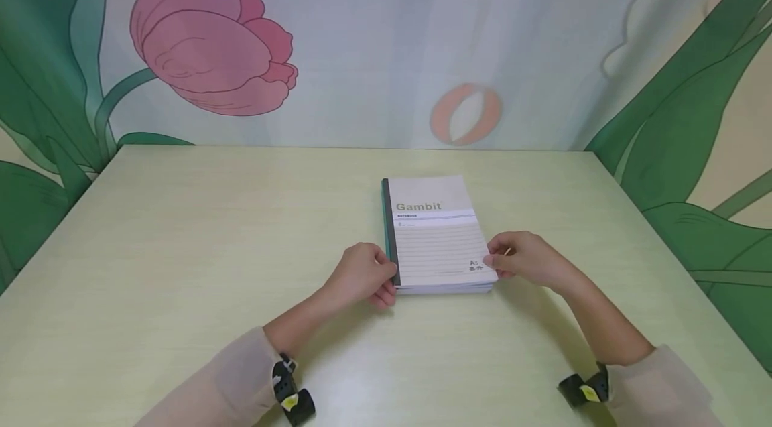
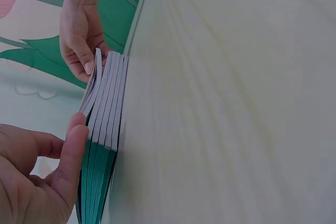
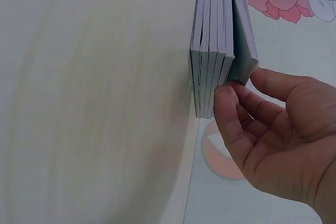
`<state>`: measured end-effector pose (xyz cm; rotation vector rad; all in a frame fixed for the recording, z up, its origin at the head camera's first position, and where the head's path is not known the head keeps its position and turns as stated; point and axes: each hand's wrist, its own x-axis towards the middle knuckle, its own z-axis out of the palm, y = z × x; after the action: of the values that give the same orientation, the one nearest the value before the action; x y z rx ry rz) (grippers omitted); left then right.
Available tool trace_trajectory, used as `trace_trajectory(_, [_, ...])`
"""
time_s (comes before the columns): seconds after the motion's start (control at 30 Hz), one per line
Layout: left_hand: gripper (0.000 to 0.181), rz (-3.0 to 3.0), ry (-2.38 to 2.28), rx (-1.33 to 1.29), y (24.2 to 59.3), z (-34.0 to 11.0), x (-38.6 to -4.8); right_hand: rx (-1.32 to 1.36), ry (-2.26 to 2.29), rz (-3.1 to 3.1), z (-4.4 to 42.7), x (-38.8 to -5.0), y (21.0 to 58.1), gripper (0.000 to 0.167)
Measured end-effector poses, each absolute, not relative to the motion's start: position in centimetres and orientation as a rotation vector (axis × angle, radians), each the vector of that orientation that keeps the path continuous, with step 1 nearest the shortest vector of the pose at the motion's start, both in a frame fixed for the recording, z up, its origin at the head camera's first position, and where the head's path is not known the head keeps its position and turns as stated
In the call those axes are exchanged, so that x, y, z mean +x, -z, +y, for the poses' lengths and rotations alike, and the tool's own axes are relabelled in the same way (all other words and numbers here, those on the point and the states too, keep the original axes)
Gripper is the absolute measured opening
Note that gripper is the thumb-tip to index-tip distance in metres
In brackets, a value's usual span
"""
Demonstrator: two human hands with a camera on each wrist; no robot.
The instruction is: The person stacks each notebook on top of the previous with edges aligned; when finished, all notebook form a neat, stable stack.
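Observation:
A stack of several A5 notebooks (image 2: 105, 98) with teal spines lies on the table. The top notebook (image 1: 437, 239) has a pale "Gambit" cover and a dark spine strip. My right hand (image 1: 531, 259) pinches its lower right corner, the thumb above and fingers beneath. That corner stands slightly lifted, leaving a gap over the notebooks below in the right wrist view. My left hand (image 1: 364, 276) holds the lower left corner at the spine, its thumb on the cover. In the left wrist view its fingertips (image 2: 77, 135) lie against the stack's edge, partly hiding the top notebook.
The pale wood-grain table (image 1: 211, 246) spreads around the stack. Behind it hangs a light curtain (image 1: 362, 45) printed with flowers and green leaves. Each wrist wears a small black camera on a strap, one of them the left camera (image 1: 295, 400).

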<state>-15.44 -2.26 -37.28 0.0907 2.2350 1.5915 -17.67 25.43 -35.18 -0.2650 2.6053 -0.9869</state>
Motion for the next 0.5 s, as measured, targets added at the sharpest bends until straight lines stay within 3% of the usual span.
trace_trajectory(0.5, [0.012,2.195,-1.559,0.091,37.54,-2.39,-15.45,-0.237,0.999,2.553,25.41,-17.88,35.27,0.023])
